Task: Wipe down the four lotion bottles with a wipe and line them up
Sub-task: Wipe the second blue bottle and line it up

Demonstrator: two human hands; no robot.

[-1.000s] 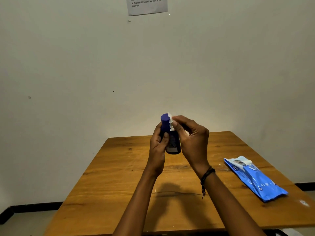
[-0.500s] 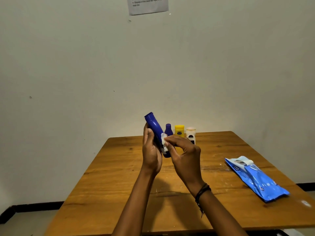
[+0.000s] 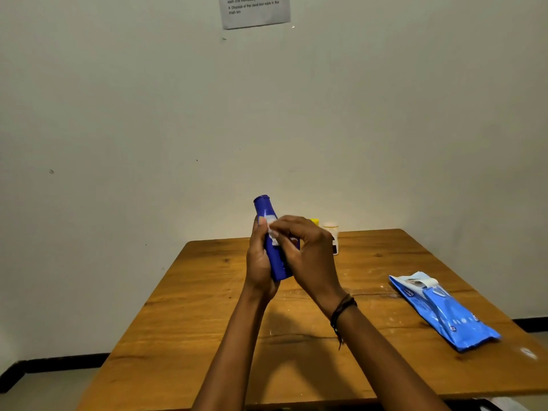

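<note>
My left hand (image 3: pixel 258 259) grips a dark blue lotion bottle (image 3: pixel 271 232) above the table, tilted with its cap up and to the left. My right hand (image 3: pixel 308 250) presses a small white wipe (image 3: pixel 272 231) against the bottle's front. Behind my hands, at the table's far edge, a yellow-capped bottle (image 3: pixel 315 222) and a white bottle (image 3: pixel 332 236) stand partly hidden. Another small blue bottle seen earlier is hidden behind my hands.
The wooden table (image 3: pixel 184 327) stands against a pale wall. A blue pack of wet wipes (image 3: pixel 444 310) lies on its right side with its flap open. A printed sheet (image 3: pixel 255 10) is taped high on the wall.
The blue bottle went from upright to tilted left. My right hand with the wipe slid from the cap down onto the body, and now covers more of the bottles behind.
</note>
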